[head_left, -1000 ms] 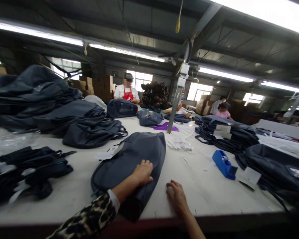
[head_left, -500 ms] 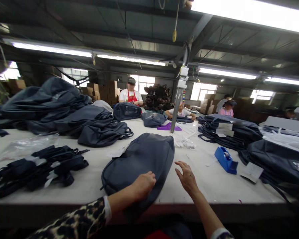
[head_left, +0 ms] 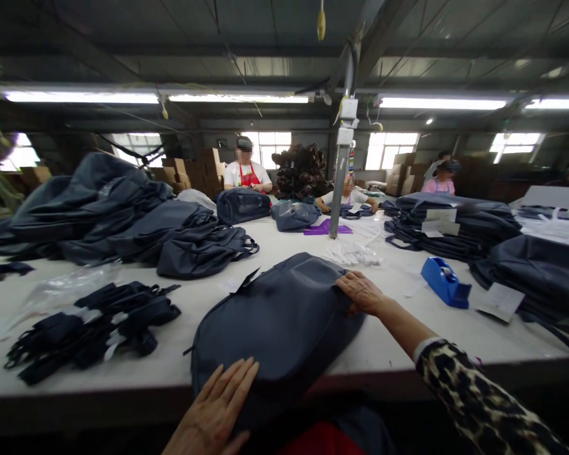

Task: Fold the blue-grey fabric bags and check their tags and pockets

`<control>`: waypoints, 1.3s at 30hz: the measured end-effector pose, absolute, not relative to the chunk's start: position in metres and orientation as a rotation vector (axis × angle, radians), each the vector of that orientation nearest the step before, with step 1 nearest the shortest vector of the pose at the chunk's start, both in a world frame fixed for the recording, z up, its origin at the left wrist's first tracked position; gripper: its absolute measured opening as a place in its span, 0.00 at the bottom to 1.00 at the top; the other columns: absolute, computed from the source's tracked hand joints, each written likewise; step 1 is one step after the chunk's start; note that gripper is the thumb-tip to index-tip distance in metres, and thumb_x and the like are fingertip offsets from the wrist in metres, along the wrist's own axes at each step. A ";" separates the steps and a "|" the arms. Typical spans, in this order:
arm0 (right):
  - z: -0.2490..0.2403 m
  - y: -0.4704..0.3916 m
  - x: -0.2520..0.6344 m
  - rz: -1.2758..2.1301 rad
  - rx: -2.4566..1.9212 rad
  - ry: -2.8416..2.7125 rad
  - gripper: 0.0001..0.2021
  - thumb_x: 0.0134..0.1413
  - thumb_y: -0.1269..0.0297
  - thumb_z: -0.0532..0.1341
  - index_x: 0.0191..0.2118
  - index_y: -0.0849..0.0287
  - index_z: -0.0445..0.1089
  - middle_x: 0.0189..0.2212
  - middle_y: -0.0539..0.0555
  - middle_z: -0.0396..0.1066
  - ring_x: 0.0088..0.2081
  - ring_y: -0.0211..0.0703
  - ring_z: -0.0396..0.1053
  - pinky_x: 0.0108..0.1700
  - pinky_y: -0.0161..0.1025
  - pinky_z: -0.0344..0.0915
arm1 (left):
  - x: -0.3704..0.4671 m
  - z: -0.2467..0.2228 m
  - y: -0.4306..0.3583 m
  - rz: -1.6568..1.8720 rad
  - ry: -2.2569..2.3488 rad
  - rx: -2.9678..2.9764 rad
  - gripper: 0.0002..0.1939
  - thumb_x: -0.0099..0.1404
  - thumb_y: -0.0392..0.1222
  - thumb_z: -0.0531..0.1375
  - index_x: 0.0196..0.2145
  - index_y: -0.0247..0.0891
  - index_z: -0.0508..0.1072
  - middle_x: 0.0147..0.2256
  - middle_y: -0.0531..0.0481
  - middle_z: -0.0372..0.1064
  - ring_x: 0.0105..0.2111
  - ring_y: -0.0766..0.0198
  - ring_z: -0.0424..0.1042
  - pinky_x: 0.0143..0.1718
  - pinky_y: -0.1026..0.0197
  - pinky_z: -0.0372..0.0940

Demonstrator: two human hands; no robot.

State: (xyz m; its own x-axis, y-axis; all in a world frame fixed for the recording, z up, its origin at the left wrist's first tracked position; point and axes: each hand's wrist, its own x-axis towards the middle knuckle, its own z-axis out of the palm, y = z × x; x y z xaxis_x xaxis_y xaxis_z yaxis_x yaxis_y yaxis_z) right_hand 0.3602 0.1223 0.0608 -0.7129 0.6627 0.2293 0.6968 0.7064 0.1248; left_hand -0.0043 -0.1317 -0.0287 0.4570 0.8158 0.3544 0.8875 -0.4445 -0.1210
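Slate-blue, soft leather-look bag with rounded ends [head_left: 270, 316] lies slantwise on the long white worktop [head_left: 398, 344], its near end reaching over the near edge. At its far left side, a white paper tag [head_left: 239, 284] sticks out. The bare left hand [head_left: 213, 404] rests on the near left part of the bag, fingers straight and together, its grip released. The bare right hand [head_left: 363, 292] is bent over the far right side, touching it; whether that grip pinches the material, I cannot tell.

Handling such a slack body well probably calls for broad, even pressure: flat fingers at the near end, a firm hold at the far one, and both hands moving together so that the skin does not crease. Since the near end has little beneath it, the weight is best kept towards the middle of the worktop. The tag seems easy to bend, so fingers should stay off it. Towards the left edge lies a bundle of black fabric straps [head_left: 142, 316]; on the right stands a blue plastic tape dispenser [head_left: 446, 282]. Both are apart from the bag.
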 end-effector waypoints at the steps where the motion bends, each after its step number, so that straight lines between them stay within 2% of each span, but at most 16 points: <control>1: 0.058 0.118 0.361 -0.306 -1.092 -2.771 0.33 0.29 0.65 0.77 0.48 0.59 0.70 0.44 0.58 0.72 0.48 0.54 0.66 0.58 0.48 0.54 | -0.006 -0.035 -0.139 -0.408 -1.457 -2.349 0.48 0.56 0.38 0.61 0.70 0.43 0.43 0.66 0.48 0.53 0.63 0.51 0.58 0.64 0.51 0.55; 3: 0.054 0.108 0.363 -0.319 -1.092 -2.802 0.31 0.30 0.64 0.77 0.45 0.59 0.70 0.43 0.58 0.72 0.47 0.54 0.66 0.56 0.49 0.54 | -0.006 -0.046 -0.151 -0.500 -1.441 -2.239 0.42 0.57 0.36 0.59 0.68 0.41 0.49 0.63 0.47 0.60 0.60 0.52 0.62 0.61 0.54 0.58; 6: 0.063 0.098 0.367 -0.330 -1.123 -2.820 0.20 0.40 0.62 0.74 0.41 0.58 0.70 0.39 0.56 0.73 0.44 0.52 0.68 0.51 0.46 0.56 | -0.012 -0.042 -0.151 -0.641 -1.527 -2.233 0.28 0.60 0.30 0.55 0.58 0.43 0.63 0.54 0.48 0.69 0.53 0.56 0.69 0.54 0.57 0.64; 9: 0.098 0.096 0.375 -0.313 -1.134 -2.824 0.10 0.52 0.56 0.67 0.35 0.54 0.71 0.33 0.50 0.74 0.39 0.47 0.70 0.46 0.42 0.58 | -0.036 0.005 -0.129 -0.746 -1.830 -2.345 0.13 0.62 0.33 0.53 0.44 0.43 0.68 0.44 0.48 0.72 0.44 0.57 0.71 0.44 0.57 0.68; 11: 0.132 0.099 0.380 -0.334 -1.158 -2.775 0.13 0.57 0.49 0.62 0.34 0.54 0.71 0.31 0.50 0.73 0.36 0.46 0.70 0.42 0.41 0.58 | -0.062 0.054 -0.104 -0.843 -1.908 -2.363 0.07 0.62 0.37 0.54 0.38 0.42 0.68 0.40 0.49 0.71 0.41 0.56 0.71 0.42 0.56 0.67; 14: 0.173 0.101 0.385 -0.394 -1.344 -2.510 0.24 0.58 0.37 0.54 0.33 0.55 0.71 0.27 0.52 0.71 0.32 0.46 0.68 0.35 0.40 0.57 | -0.097 0.121 -0.056 -1.101 -1.782 -2.224 0.11 0.62 0.42 0.55 0.42 0.41 0.68 0.42 0.47 0.69 0.44 0.54 0.69 0.50 0.52 0.63; 16: 0.181 0.098 0.388 -0.414 -1.491 -2.349 0.29 0.57 0.32 0.50 0.32 0.55 0.71 0.25 0.52 0.69 0.29 0.46 0.66 0.32 0.39 0.56 | -0.105 0.145 -0.022 -1.185 -1.665 -2.232 0.14 0.62 0.44 0.56 0.45 0.39 0.68 0.45 0.46 0.68 0.48 0.53 0.67 0.53 0.51 0.61; 21: 0.140 0.080 0.409 -0.388 -1.696 -2.288 0.33 0.57 0.31 0.44 0.31 0.54 0.72 0.25 0.56 0.71 0.30 0.50 0.69 0.31 0.41 0.58 | -0.079 0.146 0.040 -1.204 -1.614 -2.467 0.10 0.61 0.39 0.57 0.40 0.36 0.70 0.39 0.49 0.68 0.42 0.58 0.68 0.50 0.55 0.62; 25: 0.127 0.072 0.402 -0.453 -1.636 -2.206 0.36 0.57 0.30 0.44 0.44 0.57 0.72 0.41 0.62 0.74 0.46 0.59 0.70 0.43 0.49 0.64 | -0.057 0.146 0.060 -1.269 -1.558 -2.439 0.09 0.61 0.33 0.56 0.41 0.34 0.71 0.40 0.47 0.68 0.44 0.59 0.67 0.52 0.56 0.61; 27: 0.131 0.066 0.373 -0.448 -1.449 -2.289 0.38 0.57 0.31 0.47 0.58 0.59 0.65 0.53 0.63 0.70 0.54 0.60 0.66 0.51 0.51 0.63 | -0.051 0.153 0.065 -1.283 -1.558 -2.430 0.09 0.60 0.32 0.57 0.40 0.34 0.72 0.39 0.47 0.68 0.42 0.59 0.68 0.50 0.56 0.62; 29: 0.132 0.059 0.333 -0.449 -1.347 -2.378 0.43 0.54 0.30 0.52 0.65 0.59 0.56 0.58 0.64 0.66 0.56 0.61 0.65 0.52 0.51 0.63 | -0.047 0.159 0.067 -1.287 -1.550 -2.429 0.09 0.59 0.32 0.59 0.39 0.35 0.72 0.39 0.48 0.69 0.41 0.59 0.68 0.49 0.57 0.63; 31: 0.123 0.051 0.298 -0.507 -1.351 -2.392 0.45 0.50 0.29 0.55 0.62 0.62 0.59 0.53 0.65 0.69 0.51 0.61 0.68 0.47 0.49 0.65 | -0.048 0.161 0.065 -1.280 -1.538 -2.427 0.08 0.60 0.33 0.59 0.39 0.37 0.73 0.39 0.49 0.69 0.43 0.59 0.69 0.50 0.58 0.63; 33: 0.105 0.043 0.273 -0.586 -1.353 -2.385 0.37 0.53 0.30 0.55 0.51 0.61 0.67 0.42 0.62 0.74 0.42 0.57 0.72 0.39 0.45 0.65 | -0.052 0.157 0.056 -1.260 -1.554 -2.415 0.07 0.61 0.33 0.59 0.38 0.38 0.73 0.40 0.49 0.69 0.43 0.59 0.70 0.50 0.58 0.63; 35: 0.086 0.036 0.261 -0.648 -1.243 -2.456 0.28 0.59 0.34 0.52 0.39 0.58 0.69 0.31 0.57 0.73 0.33 0.50 0.72 0.32 0.41 0.60 | -0.058 0.146 0.041 -1.254 -1.612 -2.372 0.07 0.63 0.35 0.59 0.39 0.38 0.73 0.41 0.48 0.70 0.42 0.59 0.71 0.49 0.56 0.64; 37: 0.076 0.032 0.254 -0.711 -1.052 -2.531 0.26 0.64 0.38 0.48 0.32 0.57 0.68 0.26 0.54 0.71 0.29 0.47 0.71 0.29 0.39 0.55 | -0.060 0.134 0.021 -1.218 -1.594 -2.324 0.11 0.65 0.39 0.60 0.45 0.39 0.72 0.47 0.45 0.70 0.45 0.56 0.70 0.51 0.53 0.64; 39: 0.080 0.033 0.251 -0.786 -0.885 -2.544 0.27 0.66 0.40 0.45 0.31 0.57 0.67 0.25 0.53 0.70 0.28 0.46 0.70 0.28 0.39 0.52 | -0.055 0.124 -0.001 -1.089 -1.452 -2.344 0.20 0.65 0.46 0.61 0.53 0.41 0.68 0.55 0.43 0.66 0.54 0.51 0.65 0.58 0.48 0.58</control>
